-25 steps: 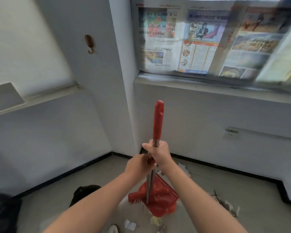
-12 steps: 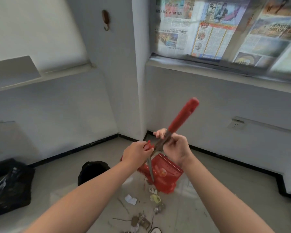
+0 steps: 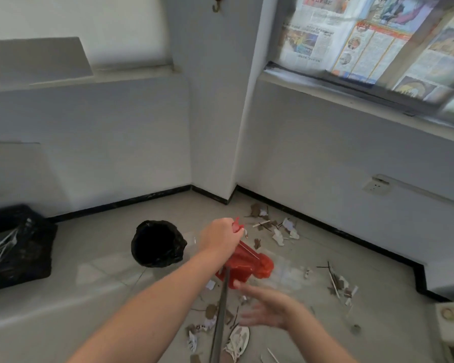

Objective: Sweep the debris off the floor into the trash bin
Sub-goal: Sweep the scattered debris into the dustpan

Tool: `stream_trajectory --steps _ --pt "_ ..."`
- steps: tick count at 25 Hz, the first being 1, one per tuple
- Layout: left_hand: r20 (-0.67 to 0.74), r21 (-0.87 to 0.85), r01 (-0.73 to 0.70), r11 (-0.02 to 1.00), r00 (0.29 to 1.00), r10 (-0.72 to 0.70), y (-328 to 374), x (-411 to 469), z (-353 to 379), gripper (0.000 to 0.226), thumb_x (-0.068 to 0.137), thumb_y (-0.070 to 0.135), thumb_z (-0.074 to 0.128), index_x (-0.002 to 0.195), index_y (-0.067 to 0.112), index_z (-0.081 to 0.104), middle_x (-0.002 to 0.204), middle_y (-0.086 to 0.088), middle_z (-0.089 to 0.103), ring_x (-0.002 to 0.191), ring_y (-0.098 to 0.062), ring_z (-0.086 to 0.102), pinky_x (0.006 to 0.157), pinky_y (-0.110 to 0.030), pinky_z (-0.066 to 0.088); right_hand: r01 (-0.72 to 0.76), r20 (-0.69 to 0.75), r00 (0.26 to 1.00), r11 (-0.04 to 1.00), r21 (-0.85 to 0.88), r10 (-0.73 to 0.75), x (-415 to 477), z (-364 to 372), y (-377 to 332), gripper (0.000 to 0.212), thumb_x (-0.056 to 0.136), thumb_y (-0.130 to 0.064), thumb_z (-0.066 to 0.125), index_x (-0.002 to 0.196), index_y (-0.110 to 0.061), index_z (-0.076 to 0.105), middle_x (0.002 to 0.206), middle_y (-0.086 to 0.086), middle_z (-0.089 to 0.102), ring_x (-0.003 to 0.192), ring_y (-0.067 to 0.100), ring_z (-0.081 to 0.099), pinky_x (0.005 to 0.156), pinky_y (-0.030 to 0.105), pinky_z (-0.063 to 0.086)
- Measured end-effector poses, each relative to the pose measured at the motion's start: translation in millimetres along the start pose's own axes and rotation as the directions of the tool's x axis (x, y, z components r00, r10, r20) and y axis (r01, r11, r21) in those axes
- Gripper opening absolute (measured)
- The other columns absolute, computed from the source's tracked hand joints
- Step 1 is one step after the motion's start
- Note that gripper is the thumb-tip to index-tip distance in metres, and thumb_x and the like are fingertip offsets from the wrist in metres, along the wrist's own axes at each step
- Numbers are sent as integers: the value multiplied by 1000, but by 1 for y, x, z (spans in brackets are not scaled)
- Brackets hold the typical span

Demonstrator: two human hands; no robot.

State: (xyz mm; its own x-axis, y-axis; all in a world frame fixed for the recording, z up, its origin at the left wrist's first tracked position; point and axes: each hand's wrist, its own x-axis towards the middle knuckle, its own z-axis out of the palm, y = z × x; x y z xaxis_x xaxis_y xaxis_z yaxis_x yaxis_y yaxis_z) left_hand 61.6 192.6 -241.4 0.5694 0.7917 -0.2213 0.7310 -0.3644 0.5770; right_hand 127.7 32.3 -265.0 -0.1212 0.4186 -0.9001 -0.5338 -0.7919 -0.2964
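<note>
Head view: half a second ago both hands clamped the red tools; now the right hand (image 3: 268,307) has let go, its grip apart, fingers spread beside the metal pole (image 3: 220,313). The left hand (image 3: 220,235) keeps its grip clamped on the red dustpan (image 3: 247,263) handle. The trash bin (image 3: 156,243), at the dustpan's 9 o'clock, shows only a dark, black-lined inside. Debris (image 3: 278,229) lies scattered on the floor (image 3: 95,271).

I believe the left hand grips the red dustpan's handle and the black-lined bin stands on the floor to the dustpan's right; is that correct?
Not quite: the head view shows the bin standing on the floor to the left of the dustpan, not its right. The left hand does grip the red handle.
</note>
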Motion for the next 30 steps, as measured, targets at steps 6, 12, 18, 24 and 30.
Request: stream_trajectory --steps 6,12,18,24,30 --pt "-24 -70 51 996 998 -53 -33 -69 45 25 98 43 53 81 25 59 74 9 58 72 -13 53 51 -16 27 169 -285 875 797 -579 -392 81 69 40 27 80 -3 50 105 1 59 116 19 63 101 29 62 96 47 49" --pt "47 -117 197 973 980 -192 -82 -95 66 36 91 47 59 73 16 63 70 0 63 69 -21 61 63 -33 49 -127 -701 697 936 -329 -151 126 15 168 62 93 -33 48 149 -18 27 135 11 51 125 28 52 98 33 42" --pt "111 9 25 1000 993 -26 -60 -109 74 35 95 46 54 72 20 51 64 8 46 71 -20 53 55 -31 33 -43 -525 850 990 -133 -33 89 0 173 8 81 -1 55 78 5 61 42 6 54 36 17 55 36 23 41" --pt "117 95 -76 993 991 64 -49 -92 68 34 96 49 52 90 17 62 91 -3 69 90 -28 65 67 -33 41 -37 -374 917 961 272 141 29 -31 156 28 94 -1 46 67 -7 44 39 2 42 25 8 36 27 13 30" --pt "34 151 -119 981 993 115 -36 -69 65 32 97 48 51 89 19 62 87 2 69 83 -24 67 63 -31 45 77 -427 904 971 224 27 4 -73 87 22 92 5 42 73 -6 44 46 0 42 24 4 35 25 13 28"
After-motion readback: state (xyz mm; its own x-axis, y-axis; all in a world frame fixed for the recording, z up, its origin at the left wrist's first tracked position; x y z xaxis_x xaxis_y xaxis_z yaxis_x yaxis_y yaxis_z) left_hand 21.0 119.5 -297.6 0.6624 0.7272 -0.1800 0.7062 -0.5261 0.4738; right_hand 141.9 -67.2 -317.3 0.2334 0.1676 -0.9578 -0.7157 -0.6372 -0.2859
